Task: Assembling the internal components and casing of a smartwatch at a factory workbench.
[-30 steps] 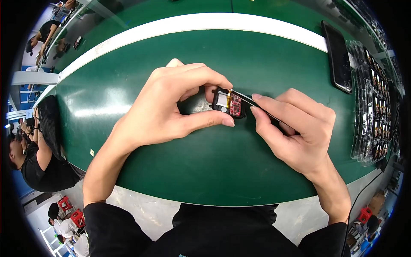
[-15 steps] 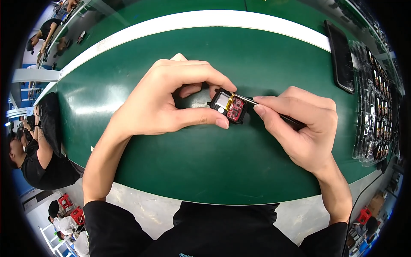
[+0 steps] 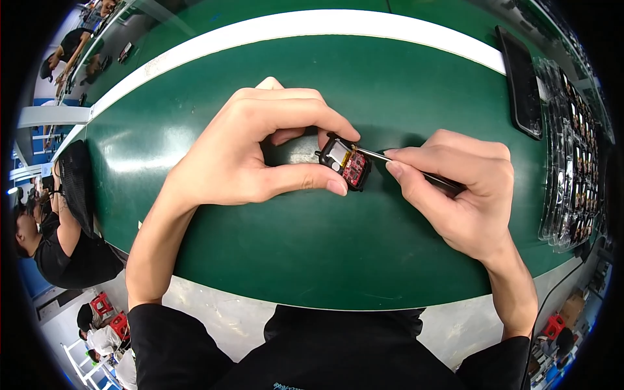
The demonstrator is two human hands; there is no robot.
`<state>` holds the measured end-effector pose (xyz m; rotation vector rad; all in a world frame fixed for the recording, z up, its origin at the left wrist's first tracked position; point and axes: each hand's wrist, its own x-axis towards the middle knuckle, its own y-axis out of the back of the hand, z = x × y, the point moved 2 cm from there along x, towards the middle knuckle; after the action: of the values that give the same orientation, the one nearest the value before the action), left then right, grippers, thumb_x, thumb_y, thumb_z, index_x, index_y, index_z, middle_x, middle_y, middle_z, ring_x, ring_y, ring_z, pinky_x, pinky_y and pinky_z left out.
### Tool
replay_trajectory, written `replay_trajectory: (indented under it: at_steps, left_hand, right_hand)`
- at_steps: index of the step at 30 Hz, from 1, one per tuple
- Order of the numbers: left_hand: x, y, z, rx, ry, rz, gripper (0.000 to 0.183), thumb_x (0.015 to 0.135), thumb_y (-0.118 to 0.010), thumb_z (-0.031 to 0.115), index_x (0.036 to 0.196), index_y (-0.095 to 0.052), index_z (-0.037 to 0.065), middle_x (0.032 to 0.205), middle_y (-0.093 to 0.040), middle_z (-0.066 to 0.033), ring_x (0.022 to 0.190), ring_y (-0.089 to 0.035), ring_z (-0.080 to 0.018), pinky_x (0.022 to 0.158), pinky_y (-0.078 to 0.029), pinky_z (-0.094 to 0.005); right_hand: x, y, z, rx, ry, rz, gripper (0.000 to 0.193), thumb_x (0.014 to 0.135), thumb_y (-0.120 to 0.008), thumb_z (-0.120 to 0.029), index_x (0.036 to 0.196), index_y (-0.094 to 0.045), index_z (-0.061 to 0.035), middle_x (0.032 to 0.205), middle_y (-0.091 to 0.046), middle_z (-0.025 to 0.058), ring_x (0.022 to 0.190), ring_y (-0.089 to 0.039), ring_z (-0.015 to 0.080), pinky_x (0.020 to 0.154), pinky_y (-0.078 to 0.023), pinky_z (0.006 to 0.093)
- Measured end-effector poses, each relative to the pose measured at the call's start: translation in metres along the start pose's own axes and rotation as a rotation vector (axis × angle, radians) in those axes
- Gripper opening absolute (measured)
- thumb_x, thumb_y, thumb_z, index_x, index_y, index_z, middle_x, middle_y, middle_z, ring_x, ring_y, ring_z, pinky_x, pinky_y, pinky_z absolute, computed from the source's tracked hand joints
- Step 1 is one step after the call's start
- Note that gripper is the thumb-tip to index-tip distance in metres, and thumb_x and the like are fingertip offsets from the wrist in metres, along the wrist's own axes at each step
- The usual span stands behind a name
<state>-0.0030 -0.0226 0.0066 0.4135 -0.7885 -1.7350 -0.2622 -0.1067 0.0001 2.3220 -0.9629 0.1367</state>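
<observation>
The case (image 3: 348, 162), a small black shell with a red board (image 3: 355, 170) on its right, is just left of the right hand (image 3: 465, 188) and inside the curve of the left hand (image 3: 247, 149). Its long axis seems to run from far left to near right. The left hand is the nearer one, clamped on the case: index finger at the far edge, thumb at the near edge. The right hand's thumb and index finger are together on a slim tool (image 3: 377, 155), which slants left and slightly far to the case's far edge, its tip just beside the left index fingertip; whether the tip touches, I cannot tell. The hands stand apart, with the tool bridging the gap. Below them is a smooth green bench (image 3: 292, 253), glossy at left, with a white strip (image 3: 312, 23) across its far side. At far right lies a black phone (image 3: 520, 84), beside stacked clear trays (image 3: 565, 162). Beyond the bench, a person (image 3: 71, 253) in black is at the left, red stools (image 3: 101, 303) at near left, and pale floor (image 3: 214, 325) nearest.
</observation>
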Motion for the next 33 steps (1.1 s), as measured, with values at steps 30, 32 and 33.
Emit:
replay_trajectory:
  at_steps: [30,32,33]
  left_hand:
    - [0.002,-0.011,0.008,0.071,-0.149,0.1,0.05,0.078,-0.103,0.023,0.121,-0.081,0.01,0.089,-0.071,0.0023,0.082,-0.067,-0.0136,0.085,-0.041,-0.0327]
    - [-0.002,-0.009,0.008,0.06,-0.119,0.083,0.055,0.076,-0.104,0.024,0.124,-0.081,0.012,0.089,-0.07,0.003,0.084,-0.064,-0.0133,0.084,-0.041,-0.0325]
    - [-0.002,-0.009,0.009,0.045,-0.064,0.079,0.06,0.074,-0.104,0.025,0.127,-0.08,0.012,0.091,-0.069,0.0034,0.084,-0.059,-0.0135,0.084,-0.042,-0.0324]
  right_hand:
    - [-0.003,0.002,-0.01,0.072,-0.117,0.062,0.013,0.104,-0.077,0.0,0.117,-0.077,0.0024,0.089,-0.069,0.0071,0.072,-0.063,0.0099,0.06,-0.047,0.028]
    - [-0.002,-0.006,-0.021,0.028,-0.081,-0.005,0.024,0.099,-0.083,-0.008,0.12,-0.075,0.0015,0.096,-0.07,0.0105,0.078,-0.072,0.0204,0.063,-0.055,0.035]
    - [-0.002,-0.01,-0.018,-0.039,-0.024,-0.024,0.031,0.095,-0.087,-0.012,0.121,-0.075,0.0007,0.097,-0.071,0.0112,0.078,-0.073,0.0243,0.064,-0.056,0.0376]
